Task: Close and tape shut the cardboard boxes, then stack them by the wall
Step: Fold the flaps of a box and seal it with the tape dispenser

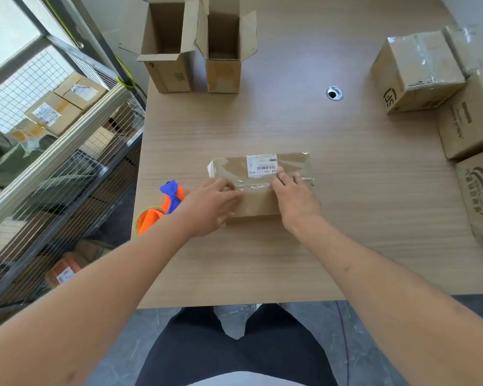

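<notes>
A flat closed cardboard box with a white barcode label lies in the middle of the wooden table. A strip of clear tape runs along its top seam. My left hand lies on the box's near left part, its straight fingers pressing on the tape. My right hand presses flat on the seam just below the label. An orange and blue tape dispenser lies on the table to the left of my left hand, and neither hand holds it.
Two tall open boxes stand at the table's far left. Several taped boxes are stacked along the right edge. A cable hole sits in the tabletop. A wire cage cart with parcels stands left of the table.
</notes>
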Demonstrator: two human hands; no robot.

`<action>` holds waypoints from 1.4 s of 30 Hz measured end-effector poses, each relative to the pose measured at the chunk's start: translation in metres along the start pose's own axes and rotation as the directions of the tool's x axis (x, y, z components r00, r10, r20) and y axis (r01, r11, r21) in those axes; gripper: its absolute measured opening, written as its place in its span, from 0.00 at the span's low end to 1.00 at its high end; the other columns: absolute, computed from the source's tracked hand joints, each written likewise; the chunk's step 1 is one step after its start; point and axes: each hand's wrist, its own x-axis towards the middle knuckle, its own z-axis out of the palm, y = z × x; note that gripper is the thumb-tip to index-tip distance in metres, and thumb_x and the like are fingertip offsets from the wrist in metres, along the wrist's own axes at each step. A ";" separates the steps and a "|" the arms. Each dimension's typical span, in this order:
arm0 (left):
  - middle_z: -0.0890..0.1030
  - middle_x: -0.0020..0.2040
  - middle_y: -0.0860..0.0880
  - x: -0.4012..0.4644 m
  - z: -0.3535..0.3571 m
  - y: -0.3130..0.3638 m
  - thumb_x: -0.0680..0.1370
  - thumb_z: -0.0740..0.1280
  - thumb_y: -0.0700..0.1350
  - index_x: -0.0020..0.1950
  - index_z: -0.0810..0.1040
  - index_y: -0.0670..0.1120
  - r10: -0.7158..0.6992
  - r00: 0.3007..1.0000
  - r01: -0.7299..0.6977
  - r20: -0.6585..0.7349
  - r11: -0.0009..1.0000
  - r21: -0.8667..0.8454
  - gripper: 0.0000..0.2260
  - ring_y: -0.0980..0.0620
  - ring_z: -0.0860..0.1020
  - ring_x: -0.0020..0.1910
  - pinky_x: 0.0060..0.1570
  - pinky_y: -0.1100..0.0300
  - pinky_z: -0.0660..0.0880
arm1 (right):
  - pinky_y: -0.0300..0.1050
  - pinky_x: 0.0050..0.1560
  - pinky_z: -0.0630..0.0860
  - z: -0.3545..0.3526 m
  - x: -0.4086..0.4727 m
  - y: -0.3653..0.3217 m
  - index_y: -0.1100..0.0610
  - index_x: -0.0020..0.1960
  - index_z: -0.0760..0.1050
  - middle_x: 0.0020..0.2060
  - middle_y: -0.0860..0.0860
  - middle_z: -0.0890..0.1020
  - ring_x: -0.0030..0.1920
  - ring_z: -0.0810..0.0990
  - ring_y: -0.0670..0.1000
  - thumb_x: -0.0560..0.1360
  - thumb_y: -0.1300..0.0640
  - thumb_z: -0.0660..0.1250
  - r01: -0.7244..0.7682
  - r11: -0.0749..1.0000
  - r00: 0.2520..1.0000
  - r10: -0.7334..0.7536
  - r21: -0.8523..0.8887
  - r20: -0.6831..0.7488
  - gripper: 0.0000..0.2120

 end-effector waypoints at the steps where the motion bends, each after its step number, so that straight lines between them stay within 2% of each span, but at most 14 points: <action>1: 0.69 0.73 0.49 -0.001 0.000 -0.009 0.77 0.73 0.51 0.77 0.71 0.54 0.018 1.000 -0.018 0.005 0.998 -0.055 0.28 0.44 0.67 0.72 0.72 0.47 0.67 | 0.61 0.64 0.77 0.004 0.003 0.001 0.50 0.77 0.58 0.82 0.44 0.50 0.81 0.52 0.59 0.70 0.75 0.70 0.001 1.000 1.000 -0.001 0.002 -0.009 0.43; 3: 0.64 0.79 0.52 -0.006 0.002 -0.026 0.74 0.77 0.55 0.77 0.71 0.55 0.053 0.998 -0.049 0.035 0.994 -0.101 0.32 0.48 0.57 0.80 0.77 0.51 0.59 | 0.62 0.63 0.77 0.008 0.009 0.004 0.50 0.77 0.57 0.82 0.43 0.50 0.82 0.52 0.59 0.69 0.76 0.70 0.010 1.000 1.000 -0.010 -0.006 -0.027 0.45; 5: 0.59 0.81 0.54 -0.010 0.009 -0.035 0.72 0.78 0.55 0.77 0.71 0.57 0.081 0.996 -0.078 0.032 0.993 -0.093 0.34 0.49 0.52 0.82 0.77 0.53 0.55 | 0.61 0.66 0.75 0.006 0.015 0.007 0.49 0.78 0.56 0.82 0.43 0.49 0.82 0.51 0.59 0.70 0.76 0.69 0.037 0.999 0.999 -0.037 -0.015 -0.034 0.45; 10: 0.65 0.80 0.51 -0.010 0.033 -0.030 0.72 0.79 0.47 0.75 0.73 0.57 0.070 0.989 -0.081 -0.130 0.993 -0.082 0.33 0.40 0.59 0.80 0.76 0.37 0.60 | 0.55 0.77 0.61 -0.002 0.025 0.013 0.49 0.79 0.55 0.82 0.42 0.47 0.82 0.47 0.57 0.73 0.77 0.64 0.083 0.996 0.995 -0.085 -0.040 -0.043 0.43; 14: 0.67 0.79 0.49 -0.008 0.043 -0.017 0.72 0.80 0.47 0.74 0.74 0.56 0.017 0.977 -0.040 -0.212 0.994 -0.104 0.32 0.38 0.61 0.79 0.76 0.37 0.60 | 0.57 0.81 0.49 -0.002 0.034 0.017 0.51 0.82 0.48 0.83 0.45 0.40 0.82 0.42 0.60 0.74 0.76 0.63 0.126 0.988 0.991 -0.129 -0.087 -0.030 0.45; 16: 0.67 0.79 0.48 -0.007 0.043 -0.012 0.71 0.80 0.48 0.74 0.74 0.56 -0.011 0.976 -0.006 -0.218 0.997 -0.077 0.32 0.38 0.62 0.78 0.76 0.38 0.60 | 0.60 0.81 0.46 -0.002 0.036 0.018 0.54 0.83 0.40 0.82 0.48 0.34 0.81 0.37 0.62 0.74 0.69 0.69 0.149 0.975 0.989 -0.145 -0.167 0.039 0.49; 17: 0.68 0.78 0.48 -0.007 0.042 -0.009 0.71 0.80 0.49 0.74 0.75 0.56 -0.022 0.977 0.008 -0.214 0.998 -0.068 0.32 0.37 0.63 0.78 0.76 0.38 0.60 | 0.61 0.81 0.45 -0.001 0.035 0.017 0.56 0.82 0.37 0.81 0.51 0.33 0.81 0.36 0.63 0.74 0.61 0.74 0.159 0.966 0.987 -0.149 -0.202 0.062 0.53; 19: 0.71 0.77 0.47 -0.006 0.041 -0.004 0.70 0.80 0.51 0.72 0.77 0.56 -0.038 0.976 0.025 -0.216 0.998 -0.064 0.32 0.36 0.67 0.75 0.74 0.38 0.64 | 0.63 0.80 0.44 0.001 0.027 0.013 0.58 0.82 0.38 0.82 0.56 0.38 0.81 0.38 0.63 0.68 0.41 0.79 0.194 0.963 0.981 -0.188 -0.187 0.053 0.63; 21: 0.74 0.74 0.46 -0.007 0.043 0.003 0.67 0.82 0.53 0.70 0.79 0.56 -0.048 0.972 0.033 -0.231 0.997 -0.067 0.32 0.35 0.71 0.71 0.70 0.40 0.70 | 0.60 0.80 0.48 0.007 0.015 0.005 0.55 0.83 0.45 0.82 0.56 0.49 0.82 0.47 0.59 0.63 0.31 0.77 0.283 0.952 0.956 -0.290 -0.115 -0.043 0.64; 25: 0.78 0.69 0.46 -0.009 0.052 0.017 0.64 0.83 0.56 0.66 0.82 0.55 -0.054 0.964 0.044 -0.259 0.998 -0.044 0.31 0.35 0.75 0.63 0.66 0.45 0.75 | 0.55 0.76 0.58 0.018 0.004 -0.011 0.55 0.81 0.57 0.79 0.51 0.63 0.78 0.61 0.53 0.63 0.31 0.77 0.363 0.928 0.910 -0.373 -0.083 -0.182 0.57; 29: 0.79 0.69 0.46 -0.009 0.053 0.011 0.65 0.81 0.57 0.67 0.82 0.55 -0.021 0.962 0.017 -0.272 1.000 -0.015 0.30 0.36 0.75 0.62 0.66 0.46 0.73 | 0.60 0.74 0.67 0.028 0.006 -0.012 0.59 0.77 0.67 0.76 0.57 0.70 0.76 0.69 0.59 0.61 0.35 0.80 0.382 0.917 0.896 -0.398 -0.118 -0.195 0.53; 32: 0.78 0.69 0.47 -0.007 0.046 -0.002 0.69 0.80 0.54 0.68 0.81 0.55 0.045 0.972 -0.040 -0.229 0.999 0.029 0.27 0.35 0.76 0.60 0.65 0.46 0.72 | 0.65 0.72 0.68 0.032 0.007 -0.010 0.61 0.76 0.68 0.76 0.61 0.69 0.75 0.69 0.63 0.64 0.38 0.80 0.406 0.902 0.886 -0.428 -0.149 -0.178 0.49; 37: 0.81 0.65 0.47 -0.006 0.044 0.001 0.68 0.81 0.49 0.65 0.83 0.53 0.078 0.962 -0.062 -0.262 0.996 0.069 0.25 0.36 0.77 0.54 0.57 0.47 0.78 | 0.65 0.75 0.63 0.031 0.006 -0.013 0.60 0.79 0.62 0.79 0.61 0.64 0.78 0.63 0.63 0.68 0.35 0.76 0.407 0.895 0.892 -0.432 -0.182 -0.134 0.50; 42: 0.81 0.62 0.49 -0.010 0.045 0.018 0.66 0.81 0.56 0.64 0.83 0.57 0.027 0.953 0.004 -0.301 0.995 0.101 0.26 0.41 0.76 0.49 0.51 0.48 0.78 | 0.64 0.79 0.54 0.030 -0.002 -0.014 0.56 0.80 0.59 0.82 0.55 0.55 0.82 0.53 0.58 0.68 0.29 0.71 0.393 0.915 0.907 -0.402 -0.086 -0.125 0.52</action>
